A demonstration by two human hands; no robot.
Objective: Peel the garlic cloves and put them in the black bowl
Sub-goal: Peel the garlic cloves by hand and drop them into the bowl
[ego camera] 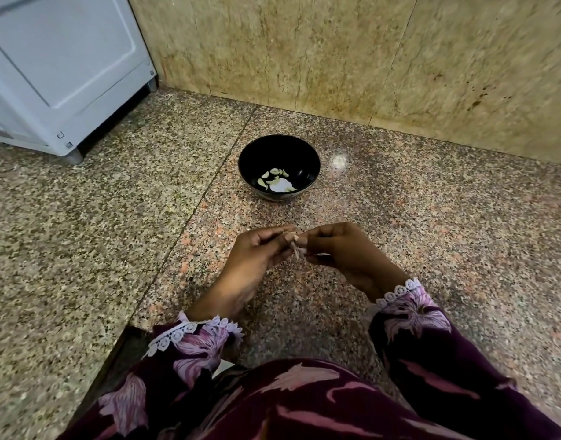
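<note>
Much of the garlic clove (295,249) is hidden behind fingertips; only a pale, pinkish sliver with papery skin shows, pinched between the left hand (257,258) and the right hand (342,252), which meet over the speckled stone floor (114,233). Beyond both hands, well apart from them, stands one black bowl (279,166), glossy inside, holding about five peeled cloves (268,179), cream-white, beside a bright glare spot that blurs the count. A white appliance (60,68) sits far left of the hands.
</note>
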